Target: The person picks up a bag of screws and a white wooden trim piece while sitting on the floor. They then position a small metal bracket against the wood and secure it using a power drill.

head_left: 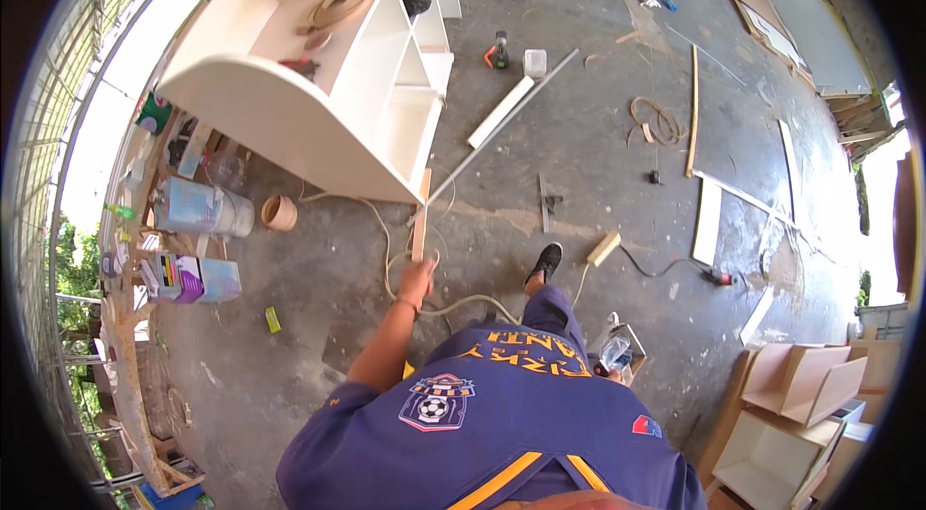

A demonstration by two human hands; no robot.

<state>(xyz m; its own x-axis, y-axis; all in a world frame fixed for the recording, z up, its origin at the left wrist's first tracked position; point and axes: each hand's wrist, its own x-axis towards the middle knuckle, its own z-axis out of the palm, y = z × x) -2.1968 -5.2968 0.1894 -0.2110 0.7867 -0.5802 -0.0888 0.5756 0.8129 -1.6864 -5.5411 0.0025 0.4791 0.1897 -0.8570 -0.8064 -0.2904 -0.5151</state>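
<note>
My left hand reaches forward and is closed round the near end of a narrow wooden strip. The strip's far end meets the bottom corner of a large cream-coloured shelf unit. A pale cable or hose runs on the floor close beside this hand. At my right side, a small open box holds clear plastic and dark items. A sliver of my right hand shows at the box's edge; my shirt hides the rest, so its grip cannot be made out.
A long metal bar and a white board lie ahead. A cordless drill stands beyond them. Corded power tool, wooden block and coiled cord lie right. Paint buckets stand left; cabinet parts are stacked near right.
</note>
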